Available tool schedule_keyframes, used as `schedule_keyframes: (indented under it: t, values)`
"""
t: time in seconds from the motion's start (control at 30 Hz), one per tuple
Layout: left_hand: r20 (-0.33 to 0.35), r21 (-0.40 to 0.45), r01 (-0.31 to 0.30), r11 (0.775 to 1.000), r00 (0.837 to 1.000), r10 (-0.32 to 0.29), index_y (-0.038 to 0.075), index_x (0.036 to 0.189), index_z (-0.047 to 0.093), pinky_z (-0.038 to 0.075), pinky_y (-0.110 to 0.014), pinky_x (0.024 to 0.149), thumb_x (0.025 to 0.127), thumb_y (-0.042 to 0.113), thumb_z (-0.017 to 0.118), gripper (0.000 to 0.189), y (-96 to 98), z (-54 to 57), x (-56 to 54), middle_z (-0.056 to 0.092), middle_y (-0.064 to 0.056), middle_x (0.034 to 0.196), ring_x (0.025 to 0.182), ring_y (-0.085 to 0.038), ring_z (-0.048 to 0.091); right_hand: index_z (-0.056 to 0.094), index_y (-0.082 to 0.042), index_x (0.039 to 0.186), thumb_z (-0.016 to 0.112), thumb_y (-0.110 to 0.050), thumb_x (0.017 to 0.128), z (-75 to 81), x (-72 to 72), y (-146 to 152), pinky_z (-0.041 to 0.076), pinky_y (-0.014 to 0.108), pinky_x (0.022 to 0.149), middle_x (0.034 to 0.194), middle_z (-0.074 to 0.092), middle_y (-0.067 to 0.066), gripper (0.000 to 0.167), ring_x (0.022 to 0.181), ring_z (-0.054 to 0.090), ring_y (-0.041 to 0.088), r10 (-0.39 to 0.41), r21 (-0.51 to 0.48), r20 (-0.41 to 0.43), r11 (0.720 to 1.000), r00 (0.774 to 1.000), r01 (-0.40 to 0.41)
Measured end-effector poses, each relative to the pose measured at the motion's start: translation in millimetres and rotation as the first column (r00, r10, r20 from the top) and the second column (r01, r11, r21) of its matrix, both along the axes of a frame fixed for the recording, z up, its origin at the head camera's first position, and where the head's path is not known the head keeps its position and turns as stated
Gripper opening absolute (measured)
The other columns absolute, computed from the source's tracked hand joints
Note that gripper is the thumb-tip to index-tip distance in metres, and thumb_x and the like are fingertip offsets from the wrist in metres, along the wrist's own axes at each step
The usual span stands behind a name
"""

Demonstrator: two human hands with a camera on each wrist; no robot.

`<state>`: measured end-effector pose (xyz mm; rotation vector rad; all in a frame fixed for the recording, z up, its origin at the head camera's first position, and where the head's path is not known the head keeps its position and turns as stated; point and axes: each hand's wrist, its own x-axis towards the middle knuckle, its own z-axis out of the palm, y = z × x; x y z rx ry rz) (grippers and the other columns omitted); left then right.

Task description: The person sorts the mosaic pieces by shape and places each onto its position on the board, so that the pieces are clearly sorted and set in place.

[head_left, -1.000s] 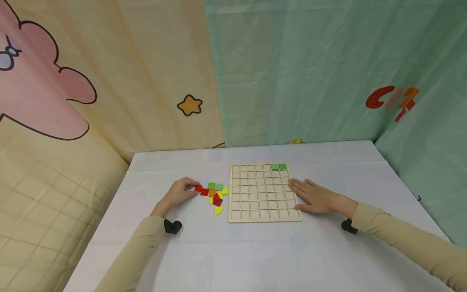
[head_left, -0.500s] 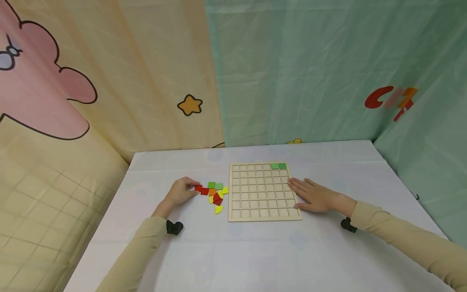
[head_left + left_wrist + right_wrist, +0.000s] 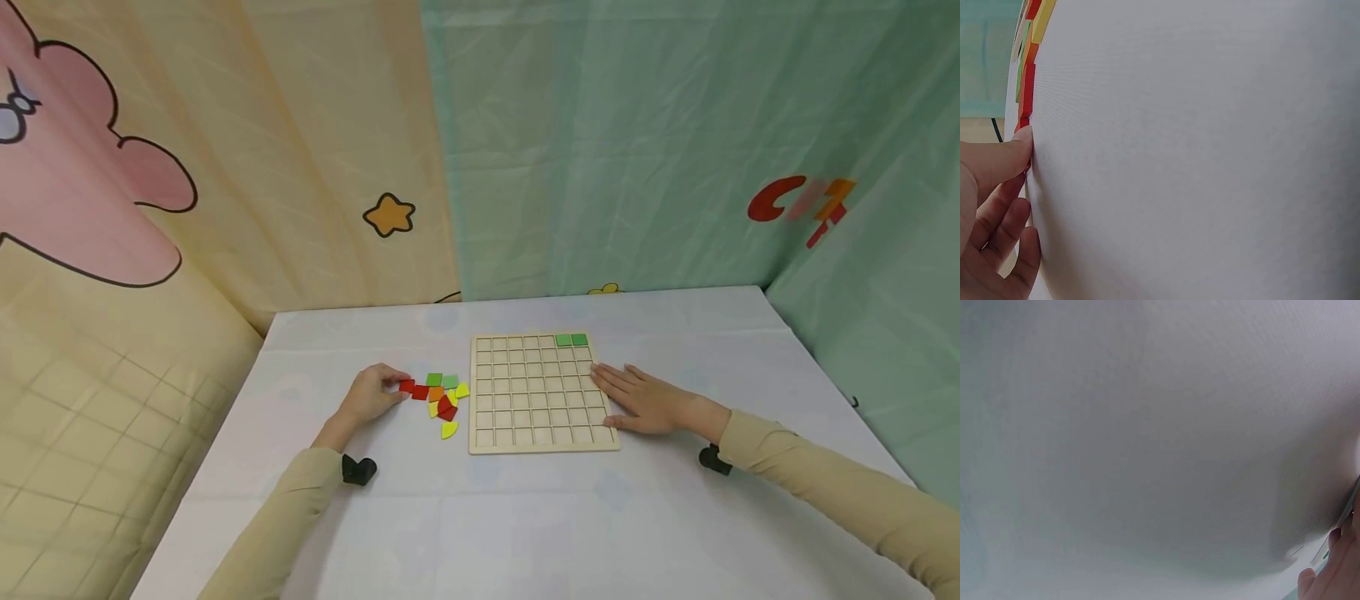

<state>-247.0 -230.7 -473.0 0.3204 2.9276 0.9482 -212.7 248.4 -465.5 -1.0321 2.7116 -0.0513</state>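
On the table (image 3: 525,525), with 12 o'clock at its far edge, a beige sleeve (image 3: 281,517) comes in from 8 o'clock, a black device (image 3: 359,470) at its cuff. Beyond it, the left hand (image 3: 369,393) pinches a red tile (image 3: 407,386) between thumb and fingers. At 4 o'clock of that tile, a 2nd red tile (image 3: 420,392) lies close against it, then an orange tile (image 3: 437,393) at 3 o'clock. A green tile (image 3: 434,380) sits at 12 o'clock of the orange, a pale green tile (image 3: 450,382) at 2, and overlapping red pieces (image 3: 447,409) at 5, with yellow beneath. Farther toward 5, a yellow quarter-circle (image 3: 449,430) lies apart. A yellow piece (image 3: 462,390) is just beside the wooden grid board (image 3: 543,392), at its 9 o'clock. The board's 1 o'clock corner carries 2 green squares (image 3: 572,340), side by side. At its 3 o'clock edge, the right hand (image 3: 643,403) rests with fingers extended, thumb spread away, touching the rim, well apart from the left.
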Motion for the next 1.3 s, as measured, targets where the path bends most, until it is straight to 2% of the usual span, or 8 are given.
schedule_keyframes:
  t: [0.23,0.5,0.8,1.0,1.3]
  values:
    - [-0.022,-0.006,0.001,1.0,1.0,-0.001,0.005,0.11,0.072,0.048,-0.042,0.087,0.082,0.011,0.075,0.028,-1.9,-2.2,-0.7,0.067,-0.013,0.106,0.095,-0.026,0.056,0.019,-0.002,0.152,0.042,-0.054,0.097,-4.5,-1.7,2.4,0.019,0.059,0.113,0.159,0.019,0.018,0.079,0.147,0.019,0.034,0.014,-0.053,-0.028,0.998,0.999,-0.016]
    - [-0.031,-0.031,0.026,0.999,0.999,-0.027,0.006,0.108,0.073,0.048,-0.04,0.084,0.082,0.012,0.075,0.027,-5.2,-0.5,-2.2,0.068,-0.012,0.104,0.092,-0.025,0.055,0.018,-0.002,0.153,0.042,-0.054,0.097,-3.2,-3.0,1.6,0.017,0.059,0.114,0.16,0.016,0.018,0.08,0.147,0.017,0.035,0.003,-0.041,-0.003,0.999,1.0,-0.003]
    - [-0.01,-0.067,0.019,0.998,1.0,-0.02,0.007,0.108,0.073,0.045,-0.035,0.079,0.081,0.014,0.076,0.027,-5.4,-2.7,-5.4,0.068,-0.01,0.101,0.088,-0.022,0.053,0.015,-0.003,0.153,0.038,-0.056,0.098,-4.1,-2.7,1.0,0.015,0.056,0.117,0.161,0.011,0.015,0.08,0.149,0.014,0.033,-0.006,0.005,0.009,1.0,1.0,0.006]
    - [0.003,-0.076,0.008,0.997,1.0,-0.008,0.007,0.108,0.073,0.046,-0.035,0.08,0.082,0.015,0.076,0.028,-4.4,-0.5,-2.6,0.068,-0.011,0.102,0.089,-0.024,0.053,0.018,-0.003,0.153,0.041,-0.055,0.097,-7.0,-1.2,2.7,0.018,0.059,0.113,0.16,0.017,0.017,0.08,0.147,0.017,0.033,0.016,-0.06,-0.027,0.998,1.0,-0.018]
    - [-0.025,-0.105,0.02,0.994,0.999,-0.023,0.009,0.11,0.073,0.049,-0.039,0.084,0.083,0.019,0.075,0.028,-3.3,1.7,1.2,0.068,-0.009,0.105,0.093,-0.023,0.055,0.018,-0.003,0.153,0.038,-0.058,0.097,-5.8,-1.8,2.6,0.018,0.055,0.116,0.161,0.015,0.014,0.081,0.148,0.018,0.033,0.001,-0.021,-0.023,1.0,1.0,-0.001]
